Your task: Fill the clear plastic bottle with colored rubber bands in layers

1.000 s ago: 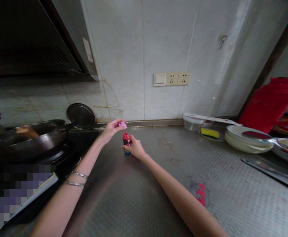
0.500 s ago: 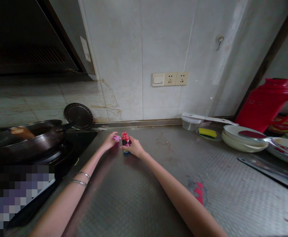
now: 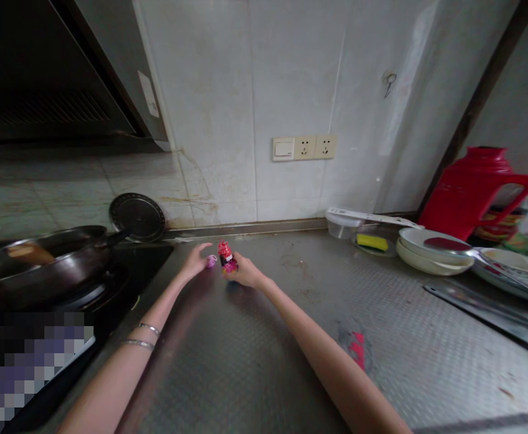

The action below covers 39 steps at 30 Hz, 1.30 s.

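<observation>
My right hand point(image 3: 246, 270) is wrapped round a small bottle-shaped container point(image 3: 226, 258), red at the top, dark in the middle and brightly coloured lower down. The container tilts, its top leaning left, and a dark patch shows on the counter beneath it. My left hand point(image 3: 194, 261) is open, thumb and fingers apart. Just right of its fingers, a small purple object with a white loop point(image 3: 211, 261) rests on the metal counter point(image 3: 210, 349); its kind is too small to make out.
On the left, a pan point(image 3: 65, 259) sits on the black stove by a round dark lid point(image 3: 137, 217). To the right are a clear plastic tub point(image 3: 343, 226), a yellow sponge point(image 3: 372, 242), stacked bowls point(image 3: 431, 260), a cleaver-like blade point(image 3: 481, 307) and a red thermos jug point(image 3: 460, 193).
My left hand has let go of the purple object, and its fingers have spread. The container in my right hand has gone from upright to tilted. The whole view has shifted slightly.
</observation>
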Each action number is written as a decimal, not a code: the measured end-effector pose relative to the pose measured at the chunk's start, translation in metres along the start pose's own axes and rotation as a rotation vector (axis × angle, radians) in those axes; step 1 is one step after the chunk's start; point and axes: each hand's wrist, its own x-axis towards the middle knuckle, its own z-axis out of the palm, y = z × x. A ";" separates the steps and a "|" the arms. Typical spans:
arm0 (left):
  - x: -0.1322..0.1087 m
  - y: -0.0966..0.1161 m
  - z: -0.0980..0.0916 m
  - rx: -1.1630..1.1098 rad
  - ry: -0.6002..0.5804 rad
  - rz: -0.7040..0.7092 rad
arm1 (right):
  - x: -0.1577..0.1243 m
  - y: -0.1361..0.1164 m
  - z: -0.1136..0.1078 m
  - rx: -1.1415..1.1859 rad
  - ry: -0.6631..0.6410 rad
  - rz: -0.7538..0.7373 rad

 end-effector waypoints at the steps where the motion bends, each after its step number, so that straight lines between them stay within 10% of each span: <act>1: 0.001 0.006 -0.001 -0.039 0.049 0.007 | 0.000 0.000 -0.004 -0.001 0.017 -0.024; 8: -0.010 0.045 -0.008 -0.528 0.033 -0.237 | 0.006 -0.001 -0.034 0.147 0.022 -0.006; 15: -0.031 0.040 -0.020 -0.537 -0.185 -0.487 | 0.013 -0.014 -0.038 0.143 0.209 0.021; 32: -0.057 0.029 -0.006 -0.653 -0.449 -0.433 | 0.015 -0.034 -0.035 0.187 0.346 0.038; 39: -0.055 0.032 -0.002 -0.702 -0.295 -0.529 | 0.026 -0.008 -0.025 0.435 0.403 0.106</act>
